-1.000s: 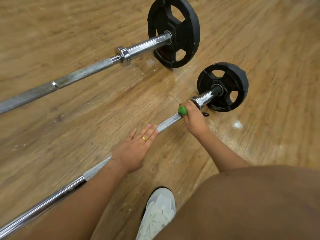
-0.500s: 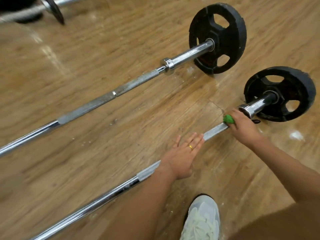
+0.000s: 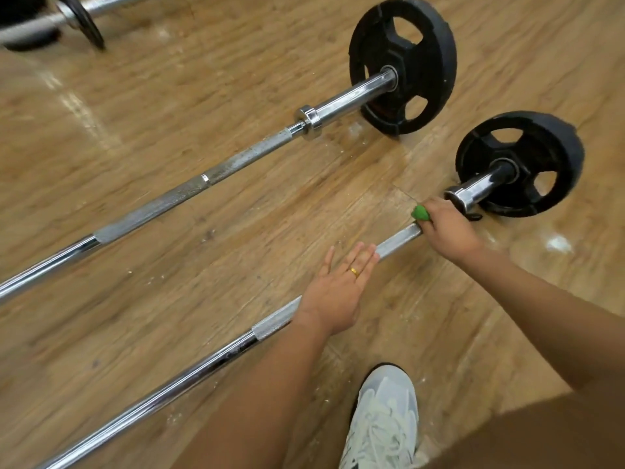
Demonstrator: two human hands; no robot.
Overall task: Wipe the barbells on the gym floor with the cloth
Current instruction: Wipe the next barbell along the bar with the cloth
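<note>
Gripping green cloth in right hand, against near barbell shaft just beside its sleeve. Resting left hand flat on same shaft, fingers straight. Noted second barbell lying beyond.

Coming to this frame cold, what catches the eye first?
The right hand grips a green cloth round the near barbell, just short of its black plate at the right. The left hand, with a gold ring, lies flat on the same bar nearer the middle. A second barbell lies parallel beyond it on the wooden floor.
</note>
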